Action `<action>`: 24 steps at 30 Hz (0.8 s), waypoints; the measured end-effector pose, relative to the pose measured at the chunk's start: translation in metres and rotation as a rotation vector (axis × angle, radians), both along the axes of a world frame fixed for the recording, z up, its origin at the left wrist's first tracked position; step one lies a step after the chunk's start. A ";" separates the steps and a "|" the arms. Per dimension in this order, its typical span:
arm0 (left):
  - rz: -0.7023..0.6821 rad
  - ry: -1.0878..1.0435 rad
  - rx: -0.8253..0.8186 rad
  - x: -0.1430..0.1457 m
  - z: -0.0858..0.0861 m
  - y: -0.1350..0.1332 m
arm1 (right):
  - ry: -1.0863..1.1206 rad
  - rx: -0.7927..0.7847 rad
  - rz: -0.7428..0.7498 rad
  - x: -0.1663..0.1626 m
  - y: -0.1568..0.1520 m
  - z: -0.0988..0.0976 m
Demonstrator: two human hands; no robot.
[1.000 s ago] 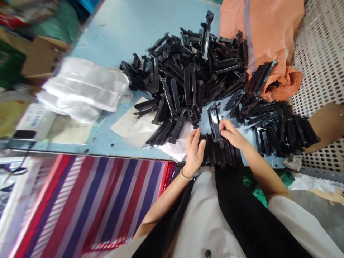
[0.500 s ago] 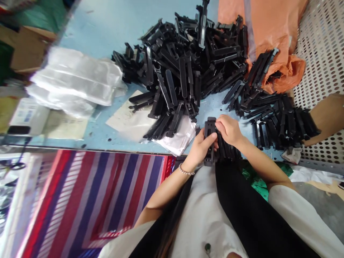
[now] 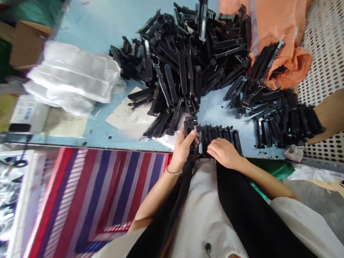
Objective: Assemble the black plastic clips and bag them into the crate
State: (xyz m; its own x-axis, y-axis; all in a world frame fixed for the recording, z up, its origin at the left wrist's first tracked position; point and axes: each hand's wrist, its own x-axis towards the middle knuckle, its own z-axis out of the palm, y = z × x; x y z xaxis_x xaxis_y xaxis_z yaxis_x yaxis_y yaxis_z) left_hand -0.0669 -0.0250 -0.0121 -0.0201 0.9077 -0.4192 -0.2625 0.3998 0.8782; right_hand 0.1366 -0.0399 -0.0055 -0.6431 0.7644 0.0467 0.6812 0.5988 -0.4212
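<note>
A row of black plastic parts stands side by side at the near edge of the light-blue table. My left hand grips the leftmost black part of that row between thumb and fingers. My right hand lies curled over the near side of the row, fingers pressed on the parts. Behind the row a big loose heap of the same black parts covers the table's middle, and a smaller heap lies to the right.
An orange woven sack lies at the back right, against a perforated white panel. Clear plastic bags are stacked on the left, with paper sheets beside them. A red-blue striped bag sits below the table edge.
Both hands have drawn back toward the table edge. The part held upright between them half a second ago now stands at the left end of the row, which has spread wider.
</note>
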 end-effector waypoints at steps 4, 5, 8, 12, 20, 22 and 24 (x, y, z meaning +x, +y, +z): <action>-0.004 0.206 -0.014 0.000 -0.032 -0.002 | -0.159 0.022 -0.271 0.034 0.004 -0.014; 0.015 0.232 0.015 0.004 -0.038 -0.001 | -0.186 -0.002 -0.295 0.041 0.008 -0.018; 0.058 0.175 0.036 0.011 -0.045 0.001 | -0.206 -0.057 -0.276 0.054 0.018 -0.025; 0.043 -0.111 -0.146 0.006 -0.033 -0.007 | -0.058 -0.024 -0.238 0.050 0.017 -0.011; 0.147 -0.057 0.121 0.021 -0.006 -0.018 | 0.442 -0.478 -0.221 -0.025 -0.010 0.009; 0.041 0.234 0.300 0.004 -0.005 -0.009 | 0.509 -0.558 -0.274 -0.030 -0.005 0.010; 0.010 0.647 0.357 -0.023 -0.005 0.006 | 0.588 -0.708 -0.337 -0.025 0.006 0.013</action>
